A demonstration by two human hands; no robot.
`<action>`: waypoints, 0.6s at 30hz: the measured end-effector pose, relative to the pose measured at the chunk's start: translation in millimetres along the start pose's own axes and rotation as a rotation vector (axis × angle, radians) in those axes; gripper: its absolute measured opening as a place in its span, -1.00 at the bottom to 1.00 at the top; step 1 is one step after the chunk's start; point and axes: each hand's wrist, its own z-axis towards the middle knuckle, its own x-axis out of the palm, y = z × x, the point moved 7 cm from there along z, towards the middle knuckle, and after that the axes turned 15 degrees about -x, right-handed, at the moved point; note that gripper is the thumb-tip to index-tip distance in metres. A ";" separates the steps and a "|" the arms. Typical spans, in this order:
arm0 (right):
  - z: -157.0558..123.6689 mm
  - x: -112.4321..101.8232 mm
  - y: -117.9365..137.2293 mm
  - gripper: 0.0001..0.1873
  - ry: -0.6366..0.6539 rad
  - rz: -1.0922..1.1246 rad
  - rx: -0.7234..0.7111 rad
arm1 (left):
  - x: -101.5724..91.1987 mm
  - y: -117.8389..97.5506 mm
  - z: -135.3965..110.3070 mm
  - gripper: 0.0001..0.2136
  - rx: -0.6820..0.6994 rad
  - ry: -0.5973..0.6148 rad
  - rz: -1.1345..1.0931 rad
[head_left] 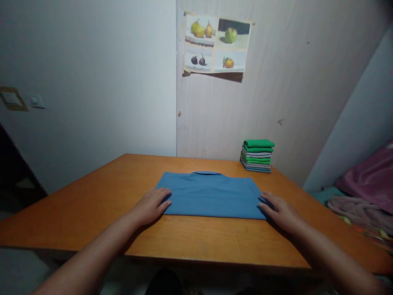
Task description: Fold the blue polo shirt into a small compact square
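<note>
Pressing one blue shirt [211,194]: left hand [150,205], right hand [281,211], fingers flat, together.

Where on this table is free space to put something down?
Widest bare patch: the table left of the blue shirt and left hand, to its left edge. A bare strip lies along the near edge between the forearms. Crowded: right side, between right hand and folded stack.
</note>
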 end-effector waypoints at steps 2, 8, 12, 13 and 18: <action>-2.7 -5.1 0.8 -0.40 -0.003 0.028 -0.020 | -2.0 4.3 0.7 -0.54 0.000 0.007 -0.017; 7.7 -1.0 9.3 -0.43 0.076 0.043 -0.032 | 4.5 12.8 17.4 -0.54 -0.063 0.057 0.042; 22.8 10.4 11.0 -0.38 0.168 0.059 -0.028 | -3.5 20.7 29.3 -0.52 -0.156 0.046 0.142; 26.8 11.8 9.3 -0.36 0.189 0.052 -0.015 | -6.2 24.1 32.2 -0.52 -0.184 0.054 0.149; 40.6 5.1 -4.7 -0.60 0.243 -0.041 0.104 | -9.8 45.1 37.8 -0.70 -0.320 0.179 -0.099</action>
